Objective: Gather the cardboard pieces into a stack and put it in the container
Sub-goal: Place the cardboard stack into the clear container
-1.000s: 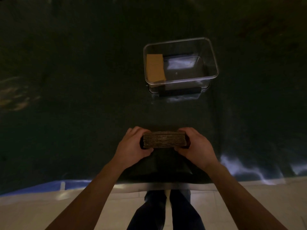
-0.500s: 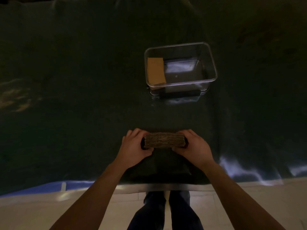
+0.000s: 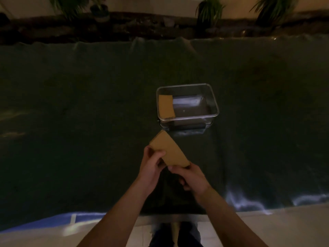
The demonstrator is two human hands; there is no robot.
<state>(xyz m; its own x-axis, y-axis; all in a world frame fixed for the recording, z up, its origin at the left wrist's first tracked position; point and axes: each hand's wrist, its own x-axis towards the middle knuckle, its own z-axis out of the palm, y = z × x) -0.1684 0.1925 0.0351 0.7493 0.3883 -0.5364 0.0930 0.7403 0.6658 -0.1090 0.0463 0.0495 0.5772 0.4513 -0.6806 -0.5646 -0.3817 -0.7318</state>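
Since a second ago you've lifted the cardboard stack [image 3: 170, 152] off the cloth, tilted, short of the clear container [image 3: 214, 106]. Left hand [image 3: 152, 165] and right hand [image 3: 189, 176] pinch its near end. Light, stiff, but layers slide, so squeeze the faces.

Cardboard stack [image 3: 169, 151] before container [image 3: 214, 104], 1 cardboard piece [image 3: 166, 106] inside left

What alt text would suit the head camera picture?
Two hands, left hand and right hand, hold a cardboard stack above a dark table, just short of a clear container with a cardboard piece inside.
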